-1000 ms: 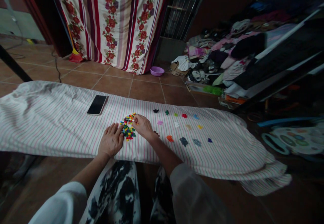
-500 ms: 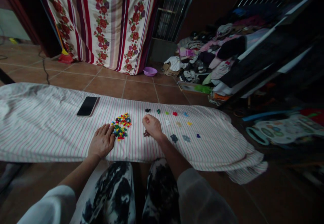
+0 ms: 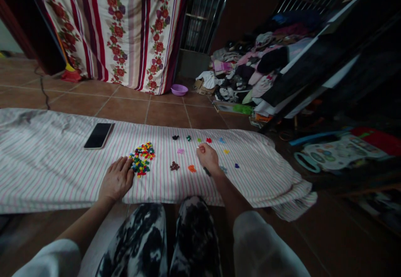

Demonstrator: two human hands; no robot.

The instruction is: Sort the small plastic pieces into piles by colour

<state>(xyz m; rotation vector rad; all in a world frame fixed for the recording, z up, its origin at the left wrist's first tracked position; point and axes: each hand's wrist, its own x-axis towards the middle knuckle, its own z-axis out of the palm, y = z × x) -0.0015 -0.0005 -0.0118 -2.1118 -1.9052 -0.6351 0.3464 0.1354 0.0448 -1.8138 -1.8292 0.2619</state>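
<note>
My left hand (image 3: 116, 177) lies flat on the striped cloth (image 3: 56, 164), fingers stretched out, their tips at the edge of a mixed pile of small coloured plastic pieces (image 3: 142, 159). Further right, my right hand (image 3: 208, 157) is closed in a pinch above the cloth, with a bit of white at its fingertips. Whether that white is held or lies below is unclear. Around it are small single-colour groups: black (image 3: 175, 137), dark green (image 3: 188, 138), red (image 3: 209, 140), pink (image 3: 180, 151), brown (image 3: 174, 166), orange (image 3: 191, 168), yellow (image 3: 226, 151). My right hand partly hides dark grey pieces (image 3: 206, 171).
A phone (image 3: 99, 135) rests on the cloth left of the mixed pile. Light blue (image 3: 222, 140) and dark blue pieces (image 3: 237, 166) lie to the right. Beyond, on the tiled floor, are a purple basin (image 3: 179, 90), a red broom (image 3: 71, 75) and heaped clothes (image 3: 244, 70).
My right hand has moved right, from over the pink and orange pieces to the spot of the white ones. My left hand stays by the mixed pile. The whole view has shifted slightly.
</note>
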